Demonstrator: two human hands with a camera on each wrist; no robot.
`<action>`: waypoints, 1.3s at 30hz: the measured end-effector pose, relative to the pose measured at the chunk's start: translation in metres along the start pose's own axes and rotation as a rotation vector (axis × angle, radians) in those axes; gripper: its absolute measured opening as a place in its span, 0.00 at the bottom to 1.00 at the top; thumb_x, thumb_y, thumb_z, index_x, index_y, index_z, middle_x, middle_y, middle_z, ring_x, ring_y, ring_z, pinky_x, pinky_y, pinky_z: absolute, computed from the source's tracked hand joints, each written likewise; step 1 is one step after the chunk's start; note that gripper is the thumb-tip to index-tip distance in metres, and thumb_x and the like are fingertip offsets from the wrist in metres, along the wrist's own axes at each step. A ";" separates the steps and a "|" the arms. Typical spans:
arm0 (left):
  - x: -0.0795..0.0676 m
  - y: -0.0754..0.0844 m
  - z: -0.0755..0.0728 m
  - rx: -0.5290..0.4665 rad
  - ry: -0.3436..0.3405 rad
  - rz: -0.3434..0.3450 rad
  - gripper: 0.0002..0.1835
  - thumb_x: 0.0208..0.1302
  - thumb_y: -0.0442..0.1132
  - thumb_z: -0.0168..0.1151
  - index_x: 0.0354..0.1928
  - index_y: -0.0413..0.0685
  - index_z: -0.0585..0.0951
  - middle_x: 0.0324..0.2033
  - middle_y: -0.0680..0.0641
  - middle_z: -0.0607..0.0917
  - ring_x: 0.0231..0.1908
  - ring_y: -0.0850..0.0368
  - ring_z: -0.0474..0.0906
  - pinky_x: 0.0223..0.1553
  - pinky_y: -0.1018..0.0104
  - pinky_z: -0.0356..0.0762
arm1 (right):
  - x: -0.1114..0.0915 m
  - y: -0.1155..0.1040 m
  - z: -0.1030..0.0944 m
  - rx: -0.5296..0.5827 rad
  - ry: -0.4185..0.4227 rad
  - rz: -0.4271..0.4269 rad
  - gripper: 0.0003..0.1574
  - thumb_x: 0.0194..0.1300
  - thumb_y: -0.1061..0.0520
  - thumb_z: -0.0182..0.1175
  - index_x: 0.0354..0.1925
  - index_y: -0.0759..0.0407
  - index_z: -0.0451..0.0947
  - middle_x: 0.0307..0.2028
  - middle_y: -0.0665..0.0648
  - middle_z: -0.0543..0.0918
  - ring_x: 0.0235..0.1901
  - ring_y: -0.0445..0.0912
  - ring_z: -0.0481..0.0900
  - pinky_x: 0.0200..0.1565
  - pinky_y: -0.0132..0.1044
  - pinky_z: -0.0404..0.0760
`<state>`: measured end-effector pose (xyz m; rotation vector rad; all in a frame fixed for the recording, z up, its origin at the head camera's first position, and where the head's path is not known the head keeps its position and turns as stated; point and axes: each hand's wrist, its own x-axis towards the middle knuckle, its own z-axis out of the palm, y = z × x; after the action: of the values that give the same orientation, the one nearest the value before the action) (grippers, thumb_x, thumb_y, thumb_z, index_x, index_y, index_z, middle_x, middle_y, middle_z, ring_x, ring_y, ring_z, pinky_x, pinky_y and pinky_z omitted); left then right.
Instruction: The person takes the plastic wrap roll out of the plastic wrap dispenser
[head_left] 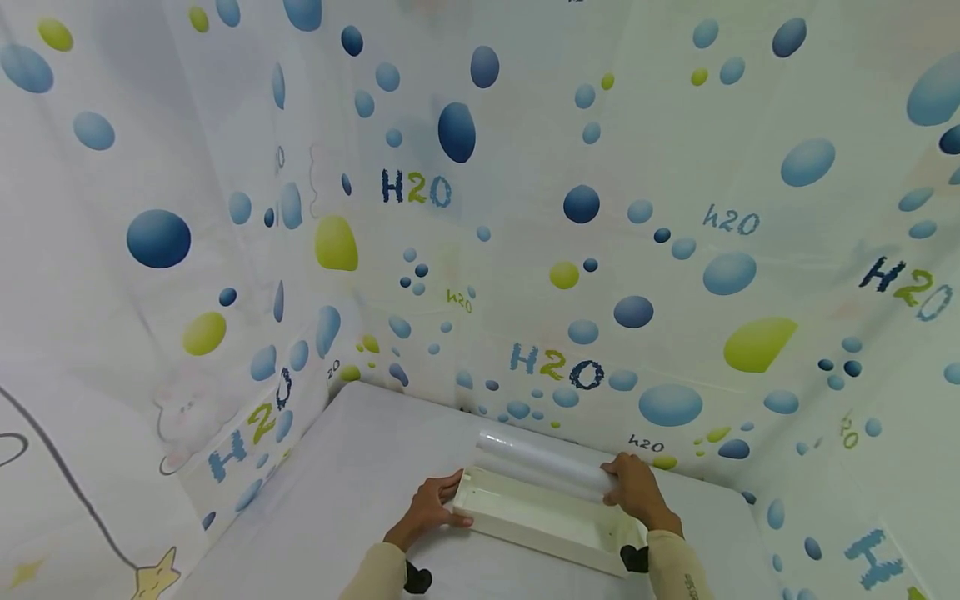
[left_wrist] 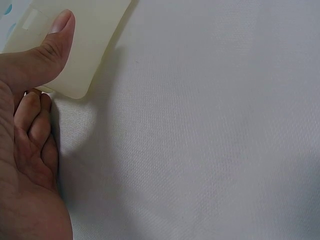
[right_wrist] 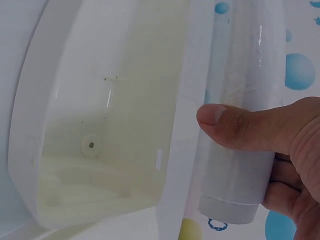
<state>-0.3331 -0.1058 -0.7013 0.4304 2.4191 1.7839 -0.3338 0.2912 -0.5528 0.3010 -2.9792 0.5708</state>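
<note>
A long, shallow cream plastic box (head_left: 540, 546) with an open top lies on the white-covered table. My left hand (head_left: 431, 510) grips its left end; in the left wrist view the thumb presses the outer wall (left_wrist: 95, 40) and the other fingers curl behind the corner. Along the box's far side runs a roll of clear plastic film (head_left: 536, 457). My right hand (head_left: 637, 492) holds that roll near its right end. In the right wrist view the thumb lies across the film roll (right_wrist: 235, 170), beside the box's rim (right_wrist: 172, 150), with fingers round the other side.
The white tabletop (head_left: 360, 467) stretches to the left and front of the box. Behind it hangs a pale curtain (head_left: 517, 275) printed with blue and green drops and H2O lettering, close to the table's back edge. More printed sheeting (head_left: 847, 467) stands at the right.
</note>
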 end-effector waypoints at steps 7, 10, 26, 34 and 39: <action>-0.002 -0.004 -0.001 -0.002 -0.003 -0.001 0.60 0.45 0.46 0.93 0.78 0.32 0.70 0.74 0.32 0.75 0.72 0.28 0.76 0.73 0.22 0.66 | 0.003 0.002 0.003 -0.023 -0.005 0.001 0.35 0.43 0.71 0.85 0.53 0.73 0.89 0.41 0.61 0.89 0.41 0.54 0.82 0.53 0.59 0.84; -0.002 -0.006 -0.001 -0.005 -0.002 -0.003 0.60 0.45 0.45 0.93 0.78 0.32 0.70 0.74 0.32 0.75 0.73 0.28 0.75 0.74 0.22 0.65 | 0.005 0.000 0.003 -0.019 -0.016 0.010 0.35 0.44 0.71 0.85 0.54 0.73 0.89 0.41 0.60 0.89 0.41 0.53 0.82 0.53 0.59 0.84; -0.004 -0.002 -0.002 0.007 -0.003 0.012 0.59 0.45 0.48 0.93 0.77 0.31 0.71 0.73 0.32 0.76 0.72 0.29 0.77 0.72 0.26 0.70 | 0.007 0.000 0.012 -0.031 0.015 -0.005 0.34 0.43 0.70 0.86 0.52 0.74 0.89 0.40 0.61 0.88 0.40 0.55 0.83 0.52 0.59 0.85; -0.003 -0.001 -0.003 -0.010 0.000 0.001 0.60 0.45 0.47 0.93 0.77 0.32 0.71 0.73 0.32 0.76 0.72 0.28 0.76 0.73 0.24 0.67 | 0.006 0.000 0.012 -0.033 0.011 0.003 0.34 0.45 0.70 0.86 0.53 0.73 0.89 0.41 0.61 0.88 0.42 0.56 0.83 0.53 0.60 0.85; -0.007 0.006 -0.003 0.021 -0.009 0.020 0.59 0.47 0.49 0.92 0.78 0.32 0.70 0.73 0.33 0.76 0.72 0.33 0.77 0.74 0.27 0.69 | 0.005 0.002 0.014 -0.057 0.007 -0.005 0.33 0.45 0.68 0.87 0.52 0.73 0.90 0.41 0.61 0.88 0.42 0.55 0.82 0.53 0.60 0.84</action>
<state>-0.3263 -0.1087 -0.6956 0.4645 2.4379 1.7625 -0.3394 0.2870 -0.5662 0.3007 -2.9809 0.4845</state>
